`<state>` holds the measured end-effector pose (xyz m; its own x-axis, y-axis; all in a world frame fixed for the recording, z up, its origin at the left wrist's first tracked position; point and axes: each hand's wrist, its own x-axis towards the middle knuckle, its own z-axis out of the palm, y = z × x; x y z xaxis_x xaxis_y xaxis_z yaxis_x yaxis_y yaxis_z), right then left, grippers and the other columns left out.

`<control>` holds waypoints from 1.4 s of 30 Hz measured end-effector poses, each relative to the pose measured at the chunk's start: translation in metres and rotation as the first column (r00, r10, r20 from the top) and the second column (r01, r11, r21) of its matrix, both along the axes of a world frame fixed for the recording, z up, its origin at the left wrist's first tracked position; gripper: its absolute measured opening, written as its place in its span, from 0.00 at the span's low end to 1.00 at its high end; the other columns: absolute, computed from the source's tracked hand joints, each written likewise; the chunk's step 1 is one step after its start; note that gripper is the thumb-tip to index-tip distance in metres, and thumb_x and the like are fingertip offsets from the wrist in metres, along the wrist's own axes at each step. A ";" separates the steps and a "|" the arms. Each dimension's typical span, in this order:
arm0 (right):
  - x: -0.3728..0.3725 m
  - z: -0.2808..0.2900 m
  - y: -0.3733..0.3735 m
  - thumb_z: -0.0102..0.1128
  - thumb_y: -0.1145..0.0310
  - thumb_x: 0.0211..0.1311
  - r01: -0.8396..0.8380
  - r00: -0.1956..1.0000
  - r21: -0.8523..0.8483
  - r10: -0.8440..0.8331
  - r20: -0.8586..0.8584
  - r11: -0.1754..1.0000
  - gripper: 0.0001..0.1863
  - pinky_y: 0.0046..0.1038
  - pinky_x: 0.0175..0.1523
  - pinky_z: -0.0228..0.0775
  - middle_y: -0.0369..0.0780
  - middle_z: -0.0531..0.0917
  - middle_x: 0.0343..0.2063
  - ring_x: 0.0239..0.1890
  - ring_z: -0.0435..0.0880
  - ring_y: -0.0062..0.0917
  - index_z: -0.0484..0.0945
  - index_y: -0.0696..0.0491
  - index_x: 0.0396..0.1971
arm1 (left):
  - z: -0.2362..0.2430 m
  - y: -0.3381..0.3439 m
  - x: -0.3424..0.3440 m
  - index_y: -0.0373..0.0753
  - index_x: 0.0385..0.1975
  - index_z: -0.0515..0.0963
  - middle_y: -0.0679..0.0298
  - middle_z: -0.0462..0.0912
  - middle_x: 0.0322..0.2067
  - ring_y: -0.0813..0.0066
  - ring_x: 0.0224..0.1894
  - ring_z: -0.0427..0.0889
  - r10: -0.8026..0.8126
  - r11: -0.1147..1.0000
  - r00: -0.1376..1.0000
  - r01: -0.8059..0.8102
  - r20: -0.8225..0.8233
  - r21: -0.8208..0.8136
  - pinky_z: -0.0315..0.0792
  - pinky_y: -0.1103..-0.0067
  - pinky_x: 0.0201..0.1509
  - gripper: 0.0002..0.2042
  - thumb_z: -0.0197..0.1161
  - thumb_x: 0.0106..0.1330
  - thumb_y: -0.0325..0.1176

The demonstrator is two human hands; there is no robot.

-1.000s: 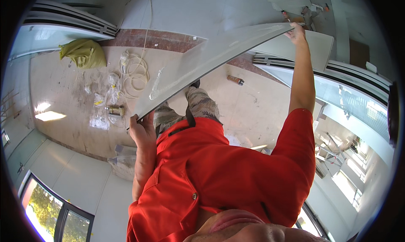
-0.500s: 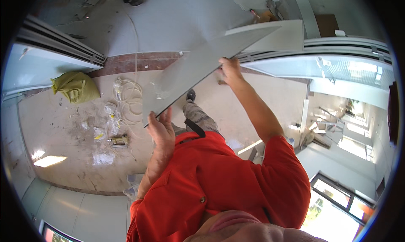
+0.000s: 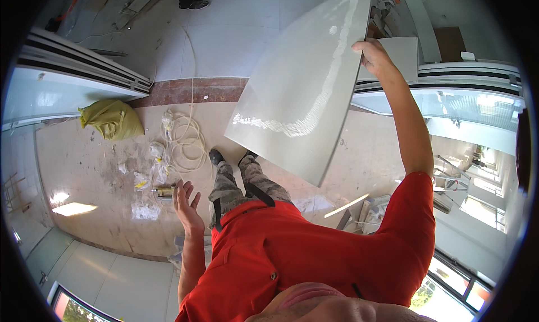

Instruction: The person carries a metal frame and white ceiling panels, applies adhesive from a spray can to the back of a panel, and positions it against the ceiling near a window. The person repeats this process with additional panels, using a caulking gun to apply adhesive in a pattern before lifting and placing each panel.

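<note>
A large, flat, pale grey panel (image 3: 292,92) with a smooth face hangs tilted ahead of me, bright wavy glints running across it. Its right edge is gripped by my right hand (image 3: 374,56), thumb on the face and the other fingers mostly hidden behind. My left hand (image 3: 190,208) is off the panel, raised at my left side with its fingers apart and nothing in it. A second pale panel (image 3: 401,58) shows partly behind my right hand.
On the floor to the left lie a coiled pale hose (image 3: 188,145), a metal tool (image 3: 164,193) and clear plastic bags (image 3: 159,153). A full yellow-green sack (image 3: 115,120) stands beside the sliding-door track (image 3: 84,64). Another person's shoe (image 3: 193,4) shows at the top.
My left hand has let go of the panel's near corner and moved left. My right hand has carried the panel up and right, turning its broad face into view.
</note>
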<state>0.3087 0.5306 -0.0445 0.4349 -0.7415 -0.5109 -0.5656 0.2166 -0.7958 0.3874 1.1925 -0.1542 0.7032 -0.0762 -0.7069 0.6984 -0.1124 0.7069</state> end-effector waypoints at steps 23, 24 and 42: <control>0.106 0.122 0.023 0.62 0.73 0.59 -0.711 0.679 -0.252 0.548 -0.489 0.657 0.26 0.36 0.52 0.76 0.53 0.88 0.42 0.44 0.87 0.36 0.78 0.68 0.58 | 0.021 -0.231 0.172 0.32 0.59 0.79 0.54 0.86 0.54 0.65 0.54 0.87 -0.618 0.763 0.534 0.584 0.577 0.278 0.81 0.73 0.54 0.17 0.64 0.75 0.33; 0.115 0.117 0.018 0.62 0.73 0.59 -0.702 0.696 -0.239 0.574 -0.432 0.671 0.24 0.35 0.50 0.75 0.52 0.88 0.40 0.42 0.86 0.34 0.78 0.68 0.56 | 0.006 -0.235 0.182 0.32 0.58 0.79 0.53 0.87 0.52 0.64 0.54 0.87 -0.605 0.768 0.506 0.574 0.615 0.283 0.82 0.73 0.53 0.17 0.64 0.75 0.34; 0.294 0.097 -0.092 0.61 0.77 0.66 -0.806 0.584 -0.232 0.665 -0.466 0.545 0.31 0.36 0.73 0.67 0.61 0.78 0.64 0.70 0.77 0.48 0.70 0.70 0.68 | -0.064 -0.225 0.271 0.33 0.55 0.83 0.54 0.89 0.46 0.68 0.51 0.86 -0.400 0.903 0.858 0.307 0.323 0.301 0.76 0.73 0.57 0.20 0.61 0.77 0.44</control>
<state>0.6026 0.4390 0.0522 0.8008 -0.3758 -0.4664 -0.5836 -0.6646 -0.4665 0.6588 0.9674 -0.2181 0.8710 -0.2370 -0.4304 0.2737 -0.4934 0.8256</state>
